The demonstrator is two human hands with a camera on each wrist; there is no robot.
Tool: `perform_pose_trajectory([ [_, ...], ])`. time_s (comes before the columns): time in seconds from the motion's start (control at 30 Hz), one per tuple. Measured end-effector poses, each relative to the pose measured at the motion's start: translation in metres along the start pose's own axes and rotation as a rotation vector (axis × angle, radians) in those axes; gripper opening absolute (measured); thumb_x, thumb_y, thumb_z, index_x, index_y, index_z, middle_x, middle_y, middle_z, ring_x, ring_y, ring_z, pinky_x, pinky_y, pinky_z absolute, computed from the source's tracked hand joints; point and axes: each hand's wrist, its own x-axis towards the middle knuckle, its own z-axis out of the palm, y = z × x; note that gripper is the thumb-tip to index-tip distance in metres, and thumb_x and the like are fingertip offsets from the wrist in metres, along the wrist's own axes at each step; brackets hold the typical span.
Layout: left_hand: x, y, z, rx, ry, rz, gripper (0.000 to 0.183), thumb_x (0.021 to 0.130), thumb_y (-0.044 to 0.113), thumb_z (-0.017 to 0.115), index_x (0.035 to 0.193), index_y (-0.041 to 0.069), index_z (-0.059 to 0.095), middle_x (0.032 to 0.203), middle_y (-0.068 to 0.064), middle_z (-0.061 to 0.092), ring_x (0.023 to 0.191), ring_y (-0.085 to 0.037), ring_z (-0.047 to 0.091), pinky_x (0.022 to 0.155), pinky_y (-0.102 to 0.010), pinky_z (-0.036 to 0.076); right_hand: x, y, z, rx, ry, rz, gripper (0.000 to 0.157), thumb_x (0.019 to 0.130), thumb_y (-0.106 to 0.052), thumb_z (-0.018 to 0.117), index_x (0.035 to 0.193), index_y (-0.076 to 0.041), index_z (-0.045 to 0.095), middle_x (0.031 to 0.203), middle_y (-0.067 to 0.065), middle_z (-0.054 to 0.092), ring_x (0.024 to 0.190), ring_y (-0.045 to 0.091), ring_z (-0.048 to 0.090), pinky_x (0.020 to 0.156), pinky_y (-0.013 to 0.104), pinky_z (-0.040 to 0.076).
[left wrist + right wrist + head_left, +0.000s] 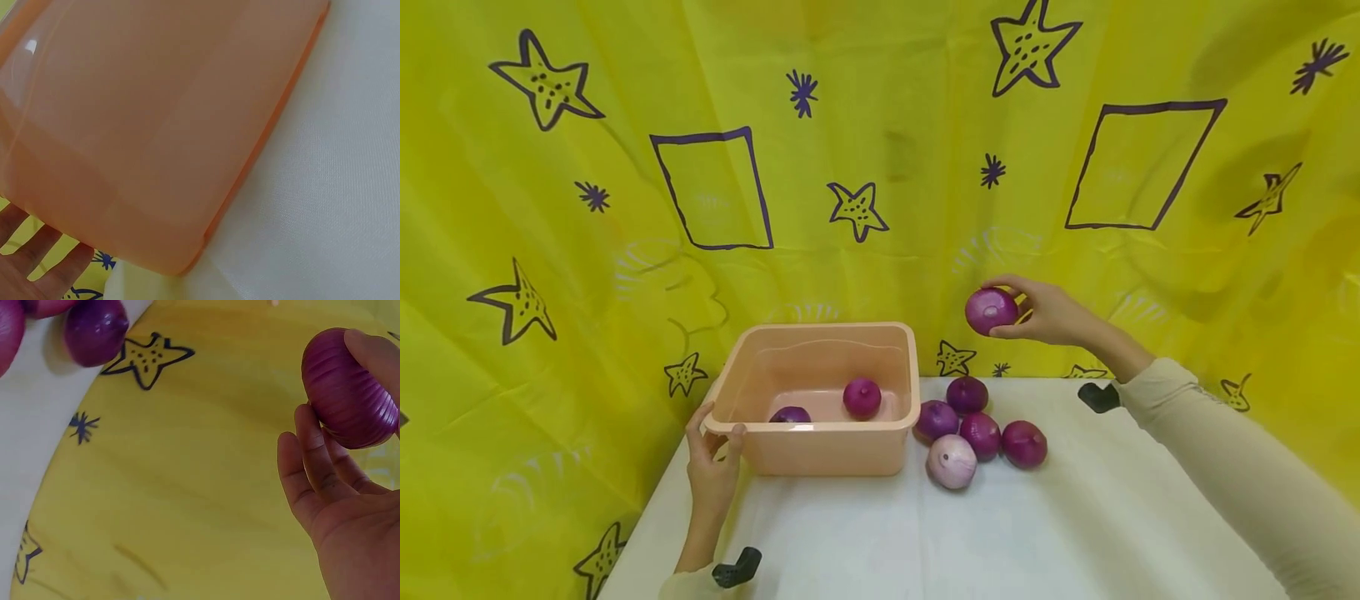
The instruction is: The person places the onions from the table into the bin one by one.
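Note:
My right hand (1037,315) holds a red onion (991,311) in the air, right of the plastic tub and higher than its rim. In the right wrist view the thumb and fingers pinch this purple, ribbed onion (350,394) from opposite sides. My left hand (713,475) grips the near left corner of a peach-coloured plastic tub (827,450), its thumb at the front rim and its fingers at the left side. Two red onions lie inside the tub, one onion (862,398) towards the right and another onion (791,414) partly hidden behind the front wall.
Right of the tub, several red onions (981,436) sit close together on the white tabletop (850,533), with a paler onion (952,462) at the front. A yellow curtain (880,125) with drawn stars hangs behind and to the left.

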Motion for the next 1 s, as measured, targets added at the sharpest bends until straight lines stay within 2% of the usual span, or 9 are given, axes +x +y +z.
perform_pose_trajectory([
  [0.17,-0.001,0.0,0.001,0.006,-0.001,-0.011,0.067,0.102,0.031,0.063,0.157,0.022,0.026,0.163,-0.014,0.035,0.128,-0.04,0.053,0.082,-0.008,0.047,0.021,-0.014,0.01,0.001,-0.021,-0.053,0.067,0.085,-0.023,0.086,0.144,-0.015,0.053,0.128,0.018,0.062,0.096,0.032,0.069,0.081,0.043,0.061],
  [0.3,-0.001,0.001,0.001,0.02,0.0,-0.001,0.066,0.103,0.031,0.063,0.157,0.021,0.026,0.162,-0.016,0.036,0.128,-0.04,0.054,0.084,-0.011,0.048,0.036,-0.025,0.017,0.007,-0.044,-0.062,0.069,0.084,-0.024,0.087,0.144,-0.017,0.053,0.129,0.016,0.062,0.097,0.03,0.069,0.082,0.043,0.061],
  [0.6,-0.001,0.001,0.001,0.021,-0.001,-0.006,0.067,0.103,0.032,0.063,0.157,0.022,0.025,0.163,-0.014,0.034,0.129,-0.041,0.052,0.082,-0.007,0.046,0.069,-0.05,0.038,0.021,-0.11,-0.108,0.07,0.083,-0.027,0.087,0.144,-0.018,0.054,0.131,0.013,0.062,0.094,0.026,0.07,0.084,0.039,0.061],
  [0.77,-0.001,0.001,0.001,0.012,-0.003,0.006,0.067,0.103,0.031,0.063,0.157,0.022,0.025,0.163,-0.014,0.034,0.129,-0.042,0.053,0.081,-0.007,0.047,0.084,-0.066,0.05,0.03,-0.132,-0.12,0.07,0.082,-0.025,0.089,0.143,-0.017,0.055,0.129,0.013,0.062,0.092,0.026,0.07,0.086,0.039,0.06],
  [1.0,0.0,0.001,0.0,0.009,-0.003,-0.003,0.067,0.102,0.031,0.063,0.158,0.023,0.025,0.163,-0.013,0.035,0.13,-0.041,0.052,0.082,-0.008,0.047,0.102,-0.083,0.067,0.041,-0.156,-0.178,0.068,0.081,-0.02,0.089,0.141,-0.016,0.058,0.129,0.013,0.064,0.092,0.027,0.07,0.088,0.038,0.059],
])
